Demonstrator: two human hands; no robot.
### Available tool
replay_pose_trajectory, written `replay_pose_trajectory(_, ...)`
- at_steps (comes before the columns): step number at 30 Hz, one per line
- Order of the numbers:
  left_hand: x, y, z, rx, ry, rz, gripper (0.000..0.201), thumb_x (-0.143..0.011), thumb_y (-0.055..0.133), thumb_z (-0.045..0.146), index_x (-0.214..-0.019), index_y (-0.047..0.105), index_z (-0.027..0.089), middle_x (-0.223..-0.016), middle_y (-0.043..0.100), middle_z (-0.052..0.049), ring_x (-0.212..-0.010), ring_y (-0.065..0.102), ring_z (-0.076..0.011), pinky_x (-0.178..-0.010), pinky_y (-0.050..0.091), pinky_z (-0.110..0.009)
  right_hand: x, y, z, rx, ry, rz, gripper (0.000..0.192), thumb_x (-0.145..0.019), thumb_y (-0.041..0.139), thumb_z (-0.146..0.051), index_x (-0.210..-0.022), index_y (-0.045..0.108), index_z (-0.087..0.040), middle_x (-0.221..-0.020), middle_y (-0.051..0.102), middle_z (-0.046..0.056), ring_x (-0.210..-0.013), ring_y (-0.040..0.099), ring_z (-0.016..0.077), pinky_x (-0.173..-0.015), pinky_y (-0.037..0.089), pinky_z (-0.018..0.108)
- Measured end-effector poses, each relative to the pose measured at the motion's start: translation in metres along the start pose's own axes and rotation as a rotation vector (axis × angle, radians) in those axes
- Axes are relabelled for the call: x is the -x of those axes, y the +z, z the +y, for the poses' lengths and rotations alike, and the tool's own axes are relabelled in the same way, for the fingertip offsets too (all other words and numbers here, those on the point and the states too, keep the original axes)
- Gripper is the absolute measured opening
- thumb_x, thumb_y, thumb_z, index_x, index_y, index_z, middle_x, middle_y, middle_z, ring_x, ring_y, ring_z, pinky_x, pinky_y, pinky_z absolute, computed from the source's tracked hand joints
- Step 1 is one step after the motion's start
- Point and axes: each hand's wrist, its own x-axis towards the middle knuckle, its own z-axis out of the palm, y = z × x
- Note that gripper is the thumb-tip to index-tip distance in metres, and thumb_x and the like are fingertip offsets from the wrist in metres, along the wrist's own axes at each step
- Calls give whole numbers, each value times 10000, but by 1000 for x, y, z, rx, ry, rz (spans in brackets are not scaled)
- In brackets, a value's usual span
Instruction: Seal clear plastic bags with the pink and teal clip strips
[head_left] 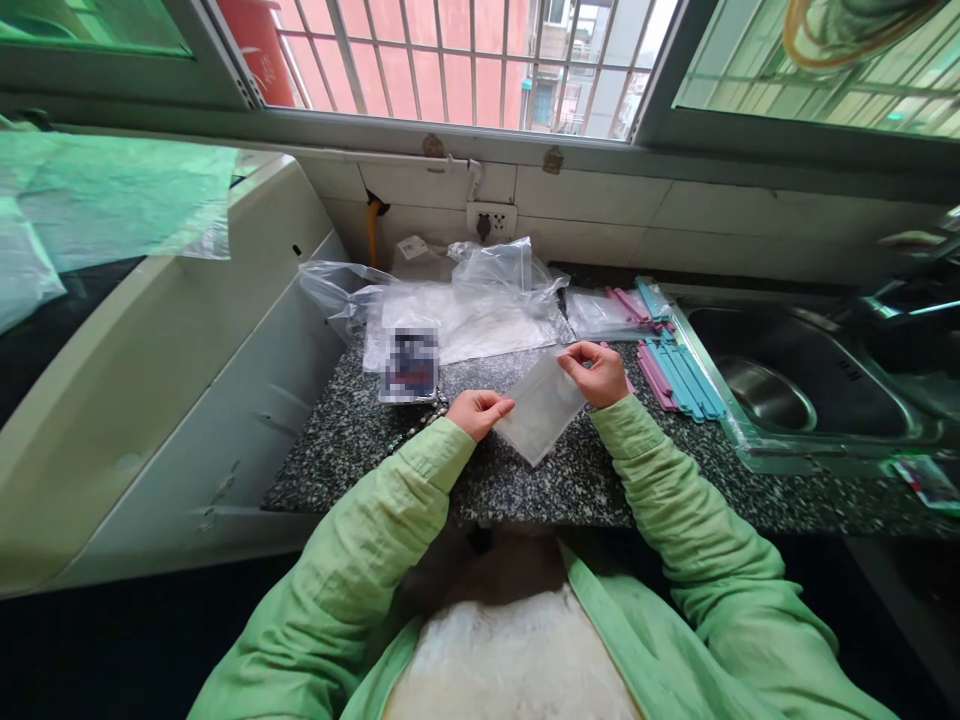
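Observation:
Over the speckled countertop [495, 490] I hold a small translucent plastic bag [541, 412], tilted, by two of its edges. My left hand [480, 412] pinches its left side between thumb and fingers. The upper right corner is pinched in my right hand [596, 373]. Pink and blue strips [682, 378] lie to the right of my right hand. Behind them more strips rest on a stack of clear bags [604, 312]. A large heap of clear plastic bags [480, 310] spreads beyond my hands.
A phone-like item with a blurred face [409, 365] and a beaded cord lie left of my hands. At right is a sink [810, 370] with a metal bowl [769, 393]. A white appliance [225, 330] borders the counter at left. A wall socket [492, 220] sits below the barred window.

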Motion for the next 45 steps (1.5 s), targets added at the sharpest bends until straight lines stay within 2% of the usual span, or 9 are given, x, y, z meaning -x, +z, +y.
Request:
replay_pose_trajectory(10,1,1,0,-27,17,-11,401,-542,580,517,-487,560,121,-424,460,29,-432,356,-62,-453,271,-212,-1,0,2,-15,2,-6,153,-665,555,-289,-611,571,-147,-557,538,-11,-526,453,89,-536,383,221)
replay_pose_trajectory(18,6,-1,13,-67,6,8,443,-552,548,541,-388,403,155,-372,268,69,-412,239,-43,-427,197,-213,-5,-6,6,-39,50,44,161,-655,561,-299,-611,570,-144,-548,525,-20,-517,445,84,-532,388,222)
replay_pose_trajectory(23,4,0,10,-64,16,40,457,-551,536,555,-382,389,157,-379,262,68,-420,235,-43,-434,207,-211,-7,-8,8,-31,53,60,160,-652,559,-295,-602,572,-143,-537,520,-21,-508,437,81,-524,385,221)
replay_pose_trajectory(31,3,0,7,-56,25,43,433,-548,546,542,-395,449,149,-370,301,64,-422,266,-50,-450,246,-211,-7,-8,8,-29,52,59,170,-652,563,-307,-603,575,-144,-527,516,-19,-497,432,82,-505,371,217)
replay_pose_trajectory(45,4,0,6,-78,34,-28,470,-526,560,579,-400,461,137,-366,318,64,-406,271,-41,-426,232,-205,-7,-11,9,-57,51,38,175,-648,563,-310,-598,560,-142,-534,503,-21,-501,414,79,-502,358,217)
